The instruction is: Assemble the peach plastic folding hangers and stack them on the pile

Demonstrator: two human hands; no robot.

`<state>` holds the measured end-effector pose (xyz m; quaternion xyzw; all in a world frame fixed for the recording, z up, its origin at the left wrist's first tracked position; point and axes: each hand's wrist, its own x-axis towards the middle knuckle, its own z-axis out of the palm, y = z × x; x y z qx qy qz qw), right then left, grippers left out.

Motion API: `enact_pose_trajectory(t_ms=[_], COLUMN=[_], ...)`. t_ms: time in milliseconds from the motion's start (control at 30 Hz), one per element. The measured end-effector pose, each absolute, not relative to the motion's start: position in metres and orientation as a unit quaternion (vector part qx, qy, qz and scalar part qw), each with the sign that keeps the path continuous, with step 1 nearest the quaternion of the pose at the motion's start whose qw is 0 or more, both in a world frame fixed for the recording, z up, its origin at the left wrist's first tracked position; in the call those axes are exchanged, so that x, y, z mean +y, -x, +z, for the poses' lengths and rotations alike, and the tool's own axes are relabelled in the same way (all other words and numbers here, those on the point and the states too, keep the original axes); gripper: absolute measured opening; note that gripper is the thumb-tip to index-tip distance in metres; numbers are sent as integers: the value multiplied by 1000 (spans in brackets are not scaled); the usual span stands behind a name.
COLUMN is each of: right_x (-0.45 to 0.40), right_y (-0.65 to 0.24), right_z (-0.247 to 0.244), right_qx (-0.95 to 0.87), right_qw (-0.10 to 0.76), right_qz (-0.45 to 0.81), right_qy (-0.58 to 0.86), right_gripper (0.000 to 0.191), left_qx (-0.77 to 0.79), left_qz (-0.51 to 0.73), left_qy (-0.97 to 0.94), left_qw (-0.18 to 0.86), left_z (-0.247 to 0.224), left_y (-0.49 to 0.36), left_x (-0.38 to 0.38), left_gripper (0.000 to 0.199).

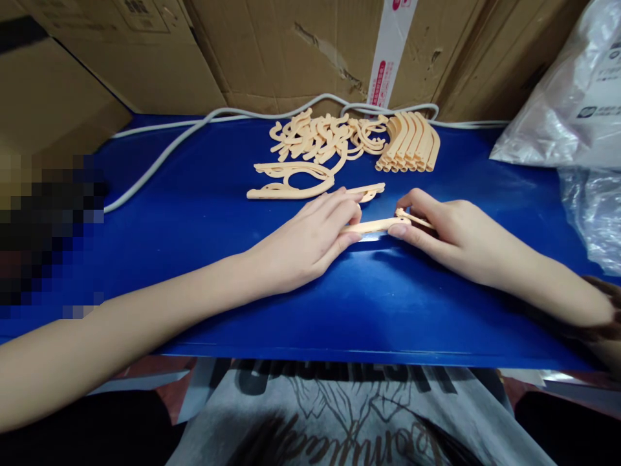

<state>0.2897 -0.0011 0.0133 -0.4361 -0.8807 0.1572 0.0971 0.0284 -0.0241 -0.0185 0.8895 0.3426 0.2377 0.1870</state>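
Between both hands lies a cream plastic hanger arm [378, 225], long and slightly bent. My left hand [310, 246] pinches its left end between thumb and fingers. At its right end my right hand [451, 236] grips with thumb and index finger, where a thin cream piece [421, 221], perhaps a hook, runs back under the palm. Beyond my left fingertips another cream hanger piece [372, 192] pokes out, partly covered; whether it joins the first is unclear. Just behind that hand lies a hanger with folded arms [291, 193], its hook pointing away.
Loose cream hooks [315, 137] are heaped at the back of the blue table [378, 310]. Beside them curved hanger arms [410, 142] sit in a neat stack. A white cable [194, 126] runs along cardboard boxes [301, 58]. Plastic bags [563, 103] stand at right.
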Motion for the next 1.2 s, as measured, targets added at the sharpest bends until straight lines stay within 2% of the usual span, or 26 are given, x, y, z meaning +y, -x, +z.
enact_pose_trajectory(t_ms=[967,1200], right_x=[-3,-2], right_y=[-286,-286], right_z=[19,18], right_qx=[-866,-867], right_qw=[-8,-8], right_qz=[127,123], right_qy=[483,483], right_gripper=[69,77], left_qx=[333,345], left_qz=[236,227], left_qy=[-896,-892], left_qw=[173,184], left_z=[-19,-18], left_y=[-29,-28], left_x=[-24,-25], left_gripper=[17,20])
